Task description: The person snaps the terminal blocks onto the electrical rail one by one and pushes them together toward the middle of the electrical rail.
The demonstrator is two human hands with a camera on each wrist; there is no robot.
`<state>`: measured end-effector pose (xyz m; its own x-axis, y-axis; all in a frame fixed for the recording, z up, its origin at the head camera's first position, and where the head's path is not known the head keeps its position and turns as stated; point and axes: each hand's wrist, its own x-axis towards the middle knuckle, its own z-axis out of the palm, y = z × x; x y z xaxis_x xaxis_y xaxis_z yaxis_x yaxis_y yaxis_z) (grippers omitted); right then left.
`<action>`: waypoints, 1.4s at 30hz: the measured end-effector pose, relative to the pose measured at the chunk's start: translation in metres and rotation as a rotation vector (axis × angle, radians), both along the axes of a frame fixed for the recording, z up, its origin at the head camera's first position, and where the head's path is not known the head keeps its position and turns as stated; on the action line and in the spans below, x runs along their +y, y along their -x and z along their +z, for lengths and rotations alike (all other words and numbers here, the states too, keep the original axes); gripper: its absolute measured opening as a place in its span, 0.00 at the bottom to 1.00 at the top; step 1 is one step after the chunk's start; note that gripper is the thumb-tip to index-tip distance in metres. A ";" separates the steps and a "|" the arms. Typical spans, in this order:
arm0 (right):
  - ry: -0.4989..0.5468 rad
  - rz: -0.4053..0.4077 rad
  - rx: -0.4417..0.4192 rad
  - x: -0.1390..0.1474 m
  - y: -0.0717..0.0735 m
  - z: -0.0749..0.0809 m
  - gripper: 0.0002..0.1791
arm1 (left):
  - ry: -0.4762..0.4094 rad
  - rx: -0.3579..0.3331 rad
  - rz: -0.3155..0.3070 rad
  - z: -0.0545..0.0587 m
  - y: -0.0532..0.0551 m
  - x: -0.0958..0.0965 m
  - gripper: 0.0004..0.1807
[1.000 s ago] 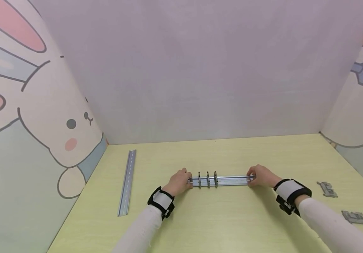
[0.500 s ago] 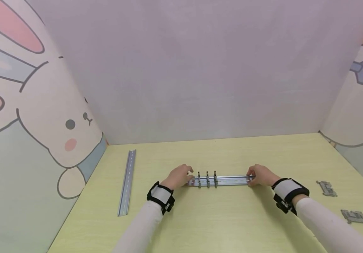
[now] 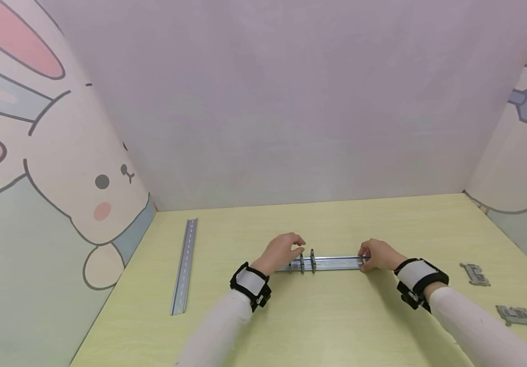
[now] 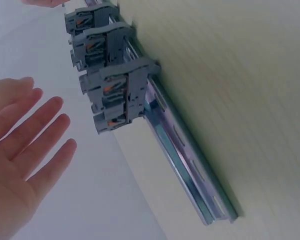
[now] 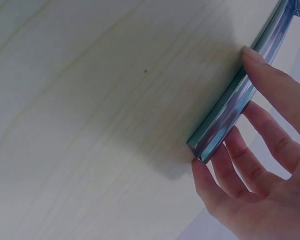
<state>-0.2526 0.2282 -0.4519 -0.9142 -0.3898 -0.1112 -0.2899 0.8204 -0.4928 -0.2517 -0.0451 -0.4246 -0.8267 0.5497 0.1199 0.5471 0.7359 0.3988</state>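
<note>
A slotted metal DIN rail (image 3: pixel 338 263) lies crosswise on the table, carrying three grey terminal blocks (image 4: pixel 121 95) with small orange parts. My left hand (image 3: pixel 279 254) hovers over the rail's left part, beside the blocks and hiding some of them in the head view. Its fingers (image 4: pixel 37 145) are spread and apart from the blocks in the left wrist view, holding nothing. At the rail's right end, my right hand (image 3: pixel 379 255) pinches the rail between thumb and fingers; the right wrist view shows the thumb on one edge and fingertips on the other.
Another DIN rail (image 3: pixel 184 267) lies lengthwise on the left of the table (image 3: pixel 318 316). Two loose grey terminal blocks, a farther one (image 3: pixel 475 274) and a nearer one (image 3: pixel 517 316), lie flat at the right. A pale backdrop (image 3: pixel 300 102) rises behind the table.
My left hand has let go of the rail's left end and moved right, to beside the terminal blocks. The right hand stays on the right end; the rail has barely moved.
</note>
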 end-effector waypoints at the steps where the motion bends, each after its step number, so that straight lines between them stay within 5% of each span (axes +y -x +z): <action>1: -0.001 0.000 0.001 0.000 0.000 0.000 0.14 | -0.004 -0.005 -0.003 0.000 0.000 0.002 0.12; 14: -0.018 -0.002 -0.005 0.000 0.001 0.000 0.15 | 0.008 -0.069 -0.058 -0.008 0.000 0.019 0.17; 32: -0.022 -0.007 -0.007 -0.001 0.000 0.001 0.15 | 0.170 -0.087 -0.020 -0.019 0.000 0.027 0.29; 42: -0.018 -0.010 -0.008 -0.001 -0.001 0.003 0.14 | 0.127 -0.105 -0.008 -0.020 -0.001 0.026 0.27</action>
<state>-0.2513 0.2271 -0.4490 -0.9170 -0.3788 -0.1252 -0.2779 0.8317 -0.4806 -0.2506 -0.0188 -0.4447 -0.8266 0.5615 -0.0383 0.5132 0.7800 0.3581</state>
